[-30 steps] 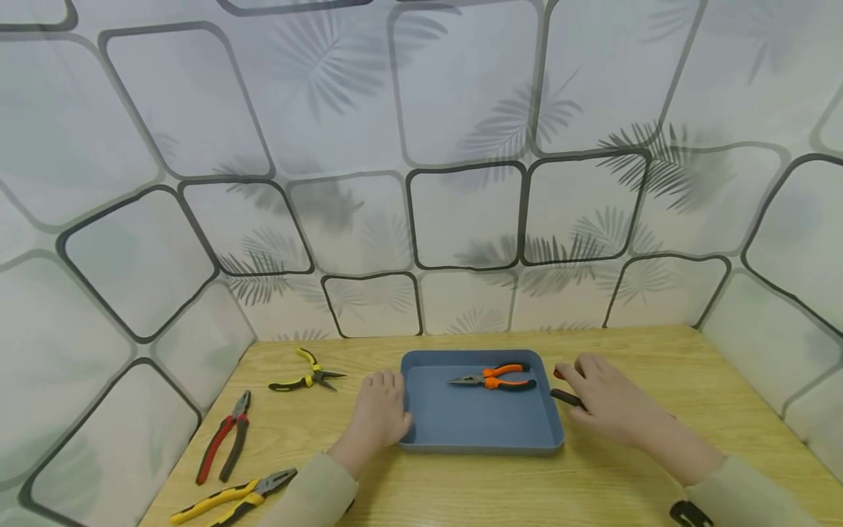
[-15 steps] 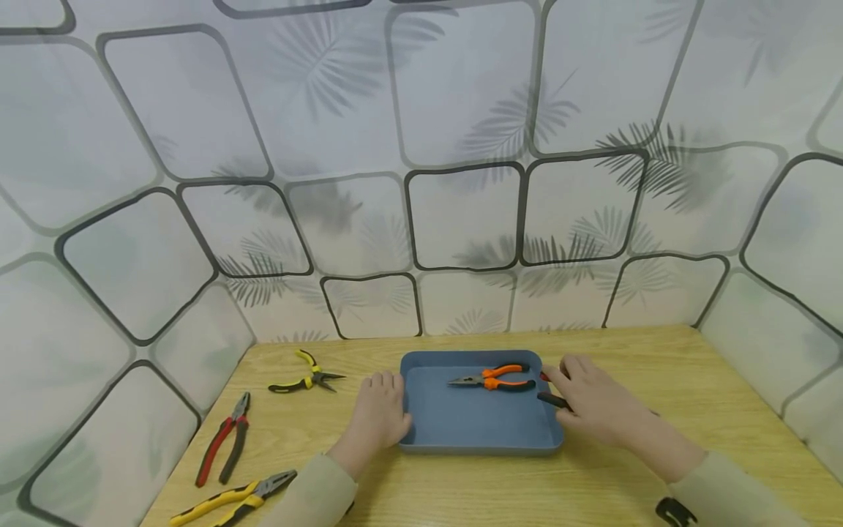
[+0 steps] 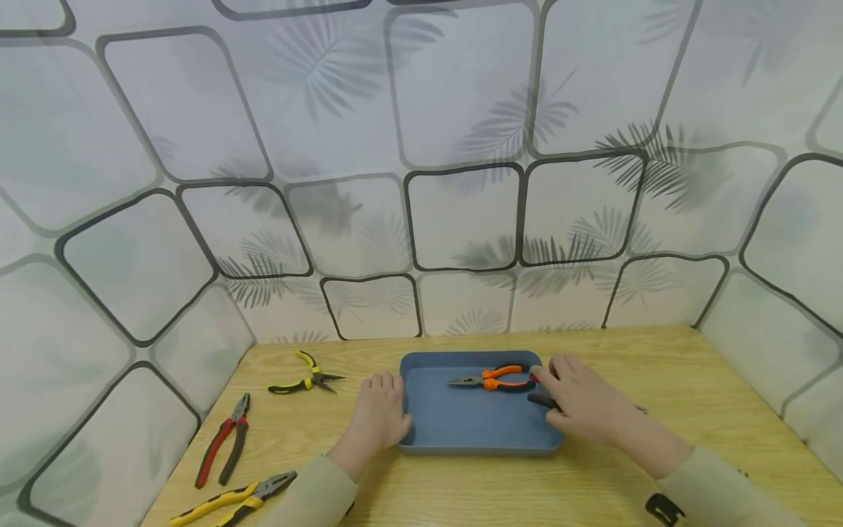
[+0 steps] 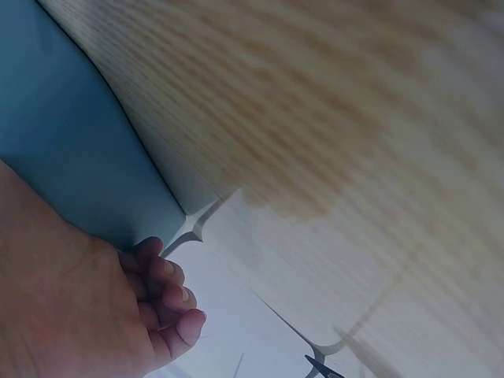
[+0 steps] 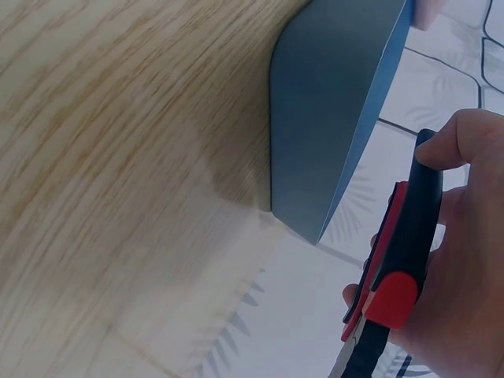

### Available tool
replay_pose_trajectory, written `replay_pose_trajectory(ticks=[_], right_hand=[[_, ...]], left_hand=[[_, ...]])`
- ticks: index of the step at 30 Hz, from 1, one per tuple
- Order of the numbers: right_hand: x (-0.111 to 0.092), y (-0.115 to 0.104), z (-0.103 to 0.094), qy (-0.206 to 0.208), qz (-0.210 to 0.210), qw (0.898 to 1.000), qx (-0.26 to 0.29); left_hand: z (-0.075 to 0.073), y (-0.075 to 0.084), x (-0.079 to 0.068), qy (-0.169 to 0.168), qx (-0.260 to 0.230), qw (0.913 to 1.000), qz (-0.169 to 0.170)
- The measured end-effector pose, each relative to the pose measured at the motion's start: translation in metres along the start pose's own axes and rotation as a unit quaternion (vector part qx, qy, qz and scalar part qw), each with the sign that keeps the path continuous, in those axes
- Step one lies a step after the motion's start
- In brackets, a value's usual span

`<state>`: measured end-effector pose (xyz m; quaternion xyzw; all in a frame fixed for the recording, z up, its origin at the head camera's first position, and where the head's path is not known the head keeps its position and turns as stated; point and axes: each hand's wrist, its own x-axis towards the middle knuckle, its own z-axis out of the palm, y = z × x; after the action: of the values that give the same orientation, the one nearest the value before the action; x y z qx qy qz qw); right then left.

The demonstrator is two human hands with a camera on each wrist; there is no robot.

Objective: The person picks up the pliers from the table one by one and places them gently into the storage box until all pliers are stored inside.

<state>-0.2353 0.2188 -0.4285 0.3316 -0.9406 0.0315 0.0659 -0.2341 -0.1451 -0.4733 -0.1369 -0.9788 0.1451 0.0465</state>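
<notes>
Cradling orange-and-black long-nose pliers toward its far right corner, the shallow blue rectangular tray had its left rim clasped by the left hand; above its right rim, the right hand gripped red-and-black-handled pliers.

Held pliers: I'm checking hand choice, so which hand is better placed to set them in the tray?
The right hand, probably: it grips the red-and-black pliers at the right edge of the tray. The left hand grips no tool and lies at the opposite edge.
</notes>
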Motion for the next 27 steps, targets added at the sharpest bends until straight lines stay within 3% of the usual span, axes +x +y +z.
replay_pose_trajectory(ticks=[17,27], right_hand=[[0.018,-0.015,0.004,-0.025,-0.008,1.000,0.003],[0.027,-0.020,0.012,-0.005,-0.030,1.000,0.006]], left_hand=[[-0.004,0.001,-0.002,0.007,-0.001,1.0000,0.000],[0.000,0.000,0.000,0.004,-0.005,1.0000,0.000]])
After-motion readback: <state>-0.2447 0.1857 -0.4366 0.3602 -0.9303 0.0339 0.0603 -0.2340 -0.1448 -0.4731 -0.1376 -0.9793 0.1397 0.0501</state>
